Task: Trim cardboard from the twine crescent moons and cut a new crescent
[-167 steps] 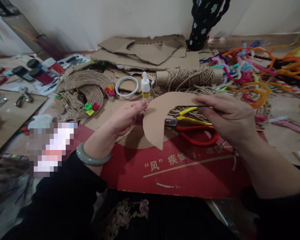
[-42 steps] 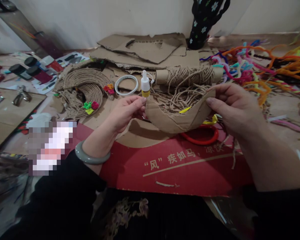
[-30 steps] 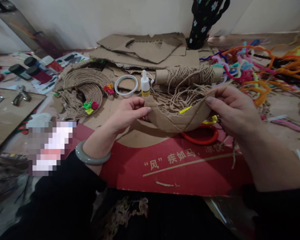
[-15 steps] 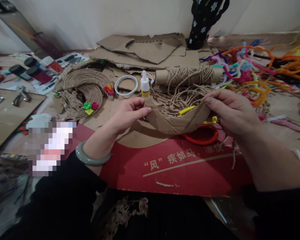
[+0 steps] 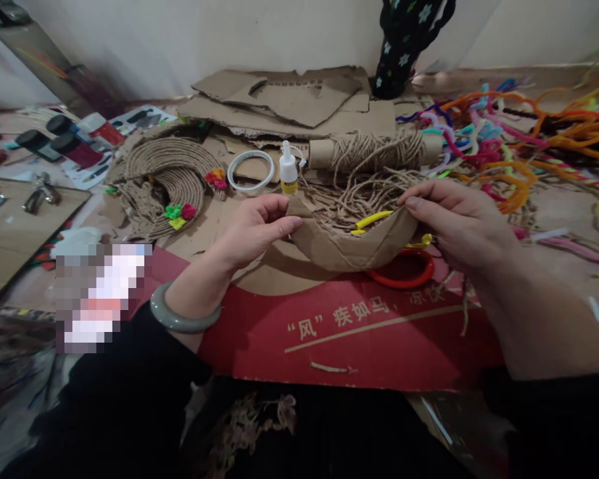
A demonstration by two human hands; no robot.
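A curved, crescent-like piece of cardboard (image 5: pixel 347 249) hangs between my two hands above the work surface. My left hand (image 5: pixel 259 229) pinches its left tip between thumb and fingers. At the right tip, my right hand (image 5: pixel 449 216) grips it the same way. Behind the piece lie loose jute twine (image 5: pixel 369 193) and yellow strips (image 5: pixel 374 219). Red-handled scissors (image 5: pixel 404 268), as far as they show, lie partly hidden beneath it. Just beyond my left hand stands a small white glue bottle (image 5: pixel 288 169) with a yellow label.
A red printed cardboard sheet (image 5: pixel 349 339) lies nearest me. A twine-covered cardboard crescent (image 5: pixel 180 173) with coloured flowers sits left, beside a white tape roll (image 5: pixel 251 171). Paint jars (image 5: pixel 74 150) are farther left, a twine roll (image 5: pixel 379 152) behind, pipe cleaners (image 5: pixel 519 153) right, a black flowered tumbler (image 5: pixel 409 46) at the back.
The cardboard piece tilts slightly, showing a little more of the yellow strips behind it. Both hands keep their hold and have barely moved.
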